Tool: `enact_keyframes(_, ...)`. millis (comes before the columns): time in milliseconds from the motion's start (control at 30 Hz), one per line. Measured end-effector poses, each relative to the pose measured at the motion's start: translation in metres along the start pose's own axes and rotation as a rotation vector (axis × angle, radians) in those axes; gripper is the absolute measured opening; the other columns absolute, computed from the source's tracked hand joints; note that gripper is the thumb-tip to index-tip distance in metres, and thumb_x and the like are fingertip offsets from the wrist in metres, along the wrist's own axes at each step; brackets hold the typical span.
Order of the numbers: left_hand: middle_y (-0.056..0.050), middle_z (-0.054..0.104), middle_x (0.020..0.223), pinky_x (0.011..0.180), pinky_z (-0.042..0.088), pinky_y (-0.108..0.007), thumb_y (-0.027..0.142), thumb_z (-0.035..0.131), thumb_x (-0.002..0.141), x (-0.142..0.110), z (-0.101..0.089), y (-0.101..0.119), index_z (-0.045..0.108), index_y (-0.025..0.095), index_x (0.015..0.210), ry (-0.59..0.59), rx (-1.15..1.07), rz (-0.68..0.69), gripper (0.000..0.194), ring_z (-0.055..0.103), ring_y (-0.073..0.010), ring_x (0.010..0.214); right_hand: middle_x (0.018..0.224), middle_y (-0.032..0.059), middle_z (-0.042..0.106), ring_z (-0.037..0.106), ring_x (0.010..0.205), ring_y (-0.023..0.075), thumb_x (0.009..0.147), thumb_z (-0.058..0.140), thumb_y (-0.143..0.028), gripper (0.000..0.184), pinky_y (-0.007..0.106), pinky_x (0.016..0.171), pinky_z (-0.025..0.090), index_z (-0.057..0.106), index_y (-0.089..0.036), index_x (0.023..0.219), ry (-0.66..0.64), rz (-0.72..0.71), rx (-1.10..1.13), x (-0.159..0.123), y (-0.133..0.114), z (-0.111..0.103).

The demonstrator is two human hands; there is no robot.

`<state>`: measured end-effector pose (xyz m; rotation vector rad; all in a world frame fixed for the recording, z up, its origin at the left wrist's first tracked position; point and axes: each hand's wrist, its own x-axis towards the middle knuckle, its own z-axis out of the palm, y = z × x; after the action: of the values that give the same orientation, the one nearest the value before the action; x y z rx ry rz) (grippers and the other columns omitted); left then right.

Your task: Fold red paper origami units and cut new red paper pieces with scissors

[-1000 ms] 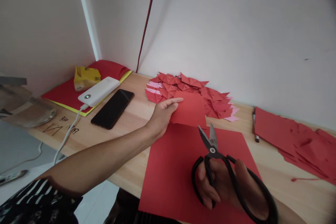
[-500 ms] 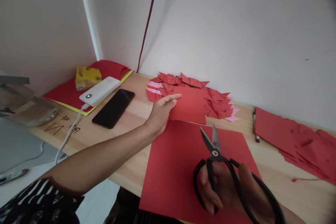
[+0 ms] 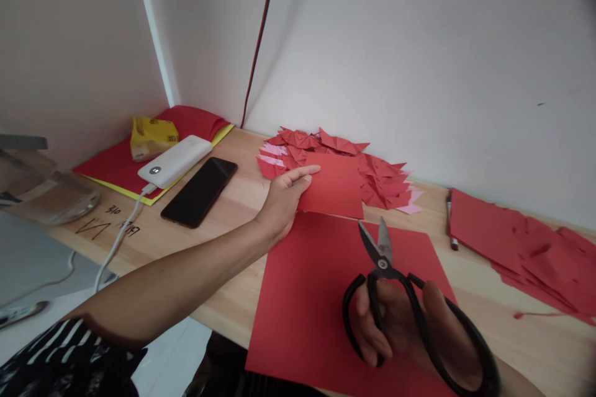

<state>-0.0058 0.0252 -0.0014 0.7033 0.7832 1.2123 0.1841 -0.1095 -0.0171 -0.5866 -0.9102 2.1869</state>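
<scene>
Between the thumb and fingers of my left hand (image 3: pixel 286 201) is a small red paper rectangle (image 3: pixel 336 186), gripped at its left edge. My right hand (image 3: pixel 405 322) has its fingers through the black handles of a pair of scissors (image 3: pixel 382 263). The blades are parted and point away from me, just below the small paper and apart from it. Under the scissors lies a large red paper sheet (image 3: pixel 298 316) on the table. Behind the small paper sits a heap of folded red and pink paper pieces (image 3: pixel 386 183), partly hidden by it.
On the left are a black phone (image 3: pixel 200 192), a white power bank (image 3: pixel 176 160) with a cable, a yellow packet (image 3: pixel 151 138) and a clear container (image 3: pixel 60 192). To the right lie red paper pieces (image 3: pixel 535 254) and a pen (image 3: pixel 453 232). A wall (image 3: pixel 419 62) rises behind.
The scissors have shifted slightly up toward the small paper, their blades still parted. My left hand keeps its hold on the paper. The whole view has moved a little.
</scene>
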Motion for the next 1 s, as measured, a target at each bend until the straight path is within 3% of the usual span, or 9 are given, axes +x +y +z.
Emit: enact_keyframes(1000, -0.007, 0.074, 0.091, 0.085, 0.048, -0.031, 0.015, 0.058, 0.083, 0.0003, -0.0012, 0.0001, 0.069, 0.015, 0.107, 0.005, 0.045, 0.017, 0.026, 0.067, -0.0152, 0.082, 0.065, 0.0057, 0.057, 0.055, 0.057, 0.0189, 0.078, 0.033, -0.081, 0.076, 0.031, 0.060, 0.042, 0.068, -0.016, 0.097, 0.029, 0.001, -0.062, 0.0003, 0.0029, -0.0031)
